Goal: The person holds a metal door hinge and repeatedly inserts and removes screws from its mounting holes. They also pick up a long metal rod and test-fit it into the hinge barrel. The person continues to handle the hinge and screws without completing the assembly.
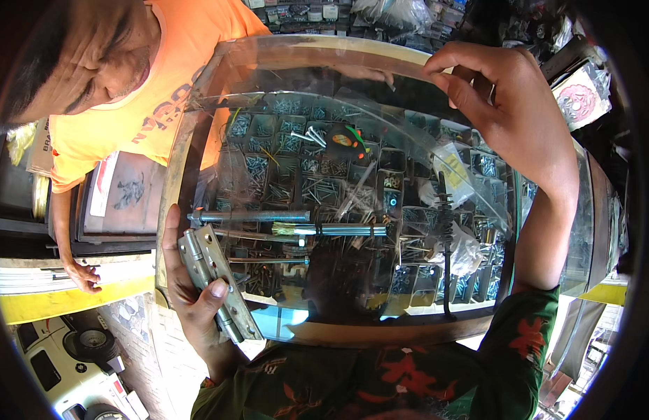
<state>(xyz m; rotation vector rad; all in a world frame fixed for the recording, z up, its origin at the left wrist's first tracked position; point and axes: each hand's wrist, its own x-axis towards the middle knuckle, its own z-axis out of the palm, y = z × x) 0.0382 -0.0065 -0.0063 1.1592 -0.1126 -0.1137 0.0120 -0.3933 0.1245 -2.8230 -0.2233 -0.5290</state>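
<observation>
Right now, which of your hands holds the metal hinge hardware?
The left hand, lower in view, grips the hinge hardware; the right hand, bent at the wrist, holds none.

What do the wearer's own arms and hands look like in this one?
Left hand and right hand are both ungloved. The right sleeve is dark green with a red floral print, ending near the elbow; the left sleeve is similarly dark and patterned. No watch shows.
</observation>
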